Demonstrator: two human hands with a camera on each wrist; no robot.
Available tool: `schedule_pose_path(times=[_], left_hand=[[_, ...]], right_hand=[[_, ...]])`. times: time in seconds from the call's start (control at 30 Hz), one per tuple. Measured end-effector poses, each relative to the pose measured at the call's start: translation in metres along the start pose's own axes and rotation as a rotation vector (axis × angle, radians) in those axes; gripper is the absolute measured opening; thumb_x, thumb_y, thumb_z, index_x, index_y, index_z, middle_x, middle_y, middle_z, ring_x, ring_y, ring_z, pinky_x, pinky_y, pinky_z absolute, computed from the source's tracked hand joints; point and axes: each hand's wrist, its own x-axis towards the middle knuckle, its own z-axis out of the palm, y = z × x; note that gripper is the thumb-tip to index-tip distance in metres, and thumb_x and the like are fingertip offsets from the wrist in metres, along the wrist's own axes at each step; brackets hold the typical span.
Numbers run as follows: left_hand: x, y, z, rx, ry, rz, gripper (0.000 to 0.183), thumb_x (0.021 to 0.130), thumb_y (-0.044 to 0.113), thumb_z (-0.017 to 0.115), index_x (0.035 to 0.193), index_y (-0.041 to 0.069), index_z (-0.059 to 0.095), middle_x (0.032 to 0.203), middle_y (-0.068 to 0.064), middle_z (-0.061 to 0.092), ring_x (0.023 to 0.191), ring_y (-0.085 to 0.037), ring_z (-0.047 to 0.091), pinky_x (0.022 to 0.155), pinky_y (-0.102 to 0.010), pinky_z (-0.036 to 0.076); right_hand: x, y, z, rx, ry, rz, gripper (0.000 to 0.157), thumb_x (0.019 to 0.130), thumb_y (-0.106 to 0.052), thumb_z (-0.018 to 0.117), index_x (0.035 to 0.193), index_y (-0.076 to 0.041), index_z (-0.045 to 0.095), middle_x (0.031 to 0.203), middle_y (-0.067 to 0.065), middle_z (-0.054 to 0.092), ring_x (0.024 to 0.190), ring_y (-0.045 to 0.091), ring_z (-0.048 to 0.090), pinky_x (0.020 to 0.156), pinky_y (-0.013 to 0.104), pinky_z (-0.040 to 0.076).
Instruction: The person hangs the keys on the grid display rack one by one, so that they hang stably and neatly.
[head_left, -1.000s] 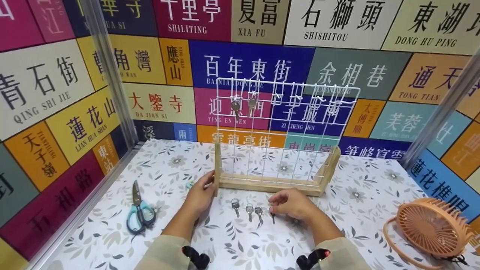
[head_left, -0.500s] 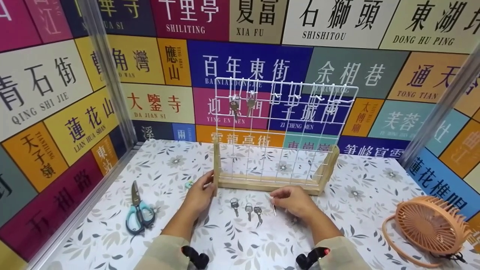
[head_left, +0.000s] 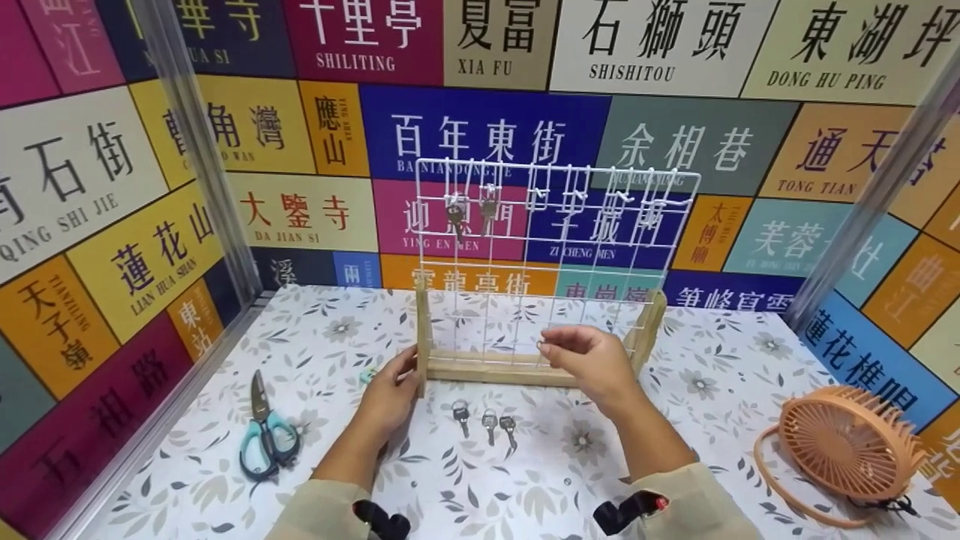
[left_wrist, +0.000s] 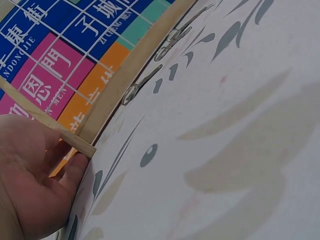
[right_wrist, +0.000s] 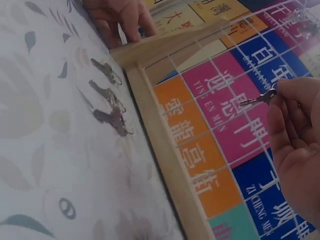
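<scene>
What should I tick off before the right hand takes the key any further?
1. Key in the right hand: ok, pinched.
2. Firmness of that pinch: cannot tell from these stills.
3. Rack steadied: ok, the left hand grips its left upright.
4. Bare hooks available: ok, to the right of the two hung keys.
5. Key level with the hooks: not ok, it is below them.
6. Three loose keys clear of both hands: ok.

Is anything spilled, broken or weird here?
No, nothing looks odd: the rack stands up, three keys lie side by side before it, the right hand holds another key, and the scissors and orange fan rest at the sides.
</scene>
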Motion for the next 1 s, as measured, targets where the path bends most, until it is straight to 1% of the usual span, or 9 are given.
schedule_pose_path(times=[0.13, 0.2, 0.37, 0.43, 0.53, 0.67, 0.83, 1.0], left_hand=[[0.001, 0.001, 0.000, 0.008, -0.010, 0.009, 0.052, 0.111, 0.032, 0.056, 0.161, 0.041, 0.046, 0.165, 0.000, 0.054, 0.155, -0.034, 0.048, 0.133, -0.057, 0.030], [0.001, 0.001, 0.000, 0.020, -0.011, 0.025, 0.052, 0.112, 0.031, 0.056, 0.162, 0.038, 0.046, 0.165, -0.001, 0.053, 0.154, -0.035, 0.049, 0.132, -0.057, 0.031], [-0.001, 0.000, 0.000, 0.023, -0.013, 0.032, 0.053, 0.112, 0.028, 0.055, 0.163, 0.037, 0.045, 0.165, -0.003, 0.053, 0.154, -0.035, 0.048, 0.132, -0.057, 0.032], [-0.002, 0.000, 0.000, 0.019, -0.015, 0.035, 0.053, 0.112, 0.027, 0.055, 0.163, 0.037, 0.045, 0.165, -0.003, 0.052, 0.155, -0.036, 0.047, 0.132, -0.058, 0.031], [-0.003, -0.001, 0.000, 0.012, -0.025, 0.041, 0.053, 0.113, 0.026, 0.054, 0.164, 0.035, 0.045, 0.166, -0.004, 0.052, 0.155, -0.037, 0.047, 0.131, -0.057, 0.034], [-0.004, -0.003, -0.002, 0.005, -0.039, 0.042, 0.052, 0.114, 0.027, 0.052, 0.165, 0.033, 0.043, 0.166, -0.006, 0.051, 0.156, -0.038, 0.046, 0.130, -0.057, 0.036], [-0.003, -0.002, -0.003, 0.009, -0.041, 0.020, 0.052, 0.114, 0.027, 0.052, 0.164, 0.035, 0.043, 0.166, -0.004, 0.052, 0.158, -0.035, 0.043, 0.132, -0.059, 0.031], [-0.001, 0.000, -0.001, 0.017, -0.045, 0.007, 0.052, 0.114, 0.029, 0.052, 0.164, 0.037, 0.042, 0.167, -0.003, 0.050, 0.159, -0.036, 0.042, 0.133, -0.060, 0.029]], right_hand=[[0.006, -0.026, -0.005, 0.011, 0.017, -0.047, 0.026, 0.093, -0.016, 0.084, 0.116, -0.006, 0.079, 0.105, 0.003, 0.079, 0.095, 0.021, 0.074, 0.085, 0.027, 0.064], [0.010, -0.039, -0.007, 0.031, 0.023, -0.077, 0.024, 0.093, -0.014, 0.084, 0.116, -0.005, 0.079, 0.103, 0.002, 0.079, 0.094, 0.020, 0.074, 0.085, 0.027, 0.065], [0.020, -0.071, -0.007, 0.100, 0.004, -0.130, 0.023, 0.094, -0.011, 0.082, 0.116, -0.004, 0.079, 0.101, 0.000, 0.080, 0.091, 0.018, 0.075, 0.086, 0.029, 0.065], [0.023, -0.083, -0.006, 0.129, -0.009, -0.144, 0.023, 0.094, -0.011, 0.082, 0.116, -0.003, 0.079, 0.100, 0.001, 0.080, 0.089, 0.017, 0.075, 0.086, 0.029, 0.066], [0.028, -0.101, -0.003, 0.181, -0.019, -0.157, 0.023, 0.095, -0.008, 0.081, 0.117, -0.001, 0.078, 0.104, 0.007, 0.080, 0.086, 0.015, 0.076, 0.087, 0.031, 0.067], [0.033, -0.123, 0.003, 0.264, -0.001, -0.143, 0.023, 0.096, -0.005, 0.079, 0.119, 0.000, 0.078, 0.108, 0.013, 0.079, 0.087, 0.016, 0.077, 0.091, 0.033, 0.067], [0.039, -0.146, 0.009, 0.402, 0.050, -0.102, 0.022, 0.098, -0.006, 0.077, 0.120, -0.001, 0.077, 0.110, 0.011, 0.077, 0.093, 0.019, 0.075, 0.092, 0.030, 0.066], [0.044, -0.158, 0.009, 0.526, 0.120, -0.069, 0.023, 0.098, -0.008, 0.077, 0.121, -0.003, 0.077, 0.110, 0.009, 0.076, 0.102, 0.024, 0.075, 0.094, 0.029, 0.065]])
